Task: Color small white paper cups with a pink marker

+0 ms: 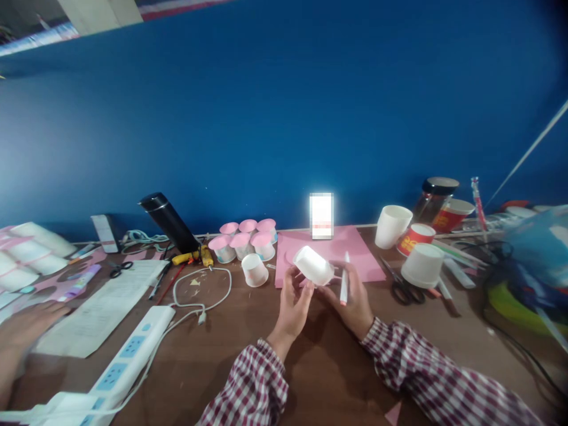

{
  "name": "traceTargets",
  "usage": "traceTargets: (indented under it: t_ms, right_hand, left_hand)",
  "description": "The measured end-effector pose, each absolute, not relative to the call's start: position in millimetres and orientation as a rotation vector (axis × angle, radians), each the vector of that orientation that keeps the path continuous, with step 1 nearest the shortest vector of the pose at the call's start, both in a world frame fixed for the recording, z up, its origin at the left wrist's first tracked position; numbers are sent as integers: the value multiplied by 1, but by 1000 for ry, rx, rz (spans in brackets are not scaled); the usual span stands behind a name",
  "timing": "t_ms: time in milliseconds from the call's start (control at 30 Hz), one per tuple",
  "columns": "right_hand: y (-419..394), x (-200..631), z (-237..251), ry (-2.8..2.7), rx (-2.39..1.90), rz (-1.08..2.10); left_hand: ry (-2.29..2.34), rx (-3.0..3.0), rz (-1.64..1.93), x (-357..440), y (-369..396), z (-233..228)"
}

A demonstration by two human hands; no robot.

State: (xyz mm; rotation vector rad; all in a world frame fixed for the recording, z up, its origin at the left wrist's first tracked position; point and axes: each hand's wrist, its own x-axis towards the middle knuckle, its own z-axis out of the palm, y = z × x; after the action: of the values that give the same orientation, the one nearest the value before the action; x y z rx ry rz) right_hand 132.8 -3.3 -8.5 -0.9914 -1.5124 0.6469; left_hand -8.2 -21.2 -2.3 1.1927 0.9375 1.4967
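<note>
My left hand (294,302) holds a small white paper cup (313,265) tipped on its side above the brown table. My right hand (352,299) touches the cup's right side and grips a white marker pen (344,278), tip pointing down. Both sleeves are red-and-white checked. Just behind the cup lies a pink paper sheet (355,248). A single small white cup (254,270) stands to the left, and behind it a cluster of several cups with pink tops (245,239).
Black scissors (402,287) and several white and red paper cups (421,248) sit at the right. A power strip (128,352) with cable, paper sheets (106,307) and a black flask (171,223) lie at the left. Another person's hand (22,331) rests at the far left.
</note>
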Motion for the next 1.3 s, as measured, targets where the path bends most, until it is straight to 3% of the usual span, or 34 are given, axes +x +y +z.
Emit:
traceTargets:
  t_ms: [133, 333, 1300]
  right_hand:
    - [-8, 133, -10, -1672, -990, 407]
    - [-14, 134, -7, -1841, -856, 365]
    - [-18, 130, -6, -1728, -961, 490]
  left_hand:
    - [926, 1109, 1486, -8, -20, -3]
    - [808, 794, 1539, -9, -15, -5]
    - [567, 290, 1262, -25, -9, 0]
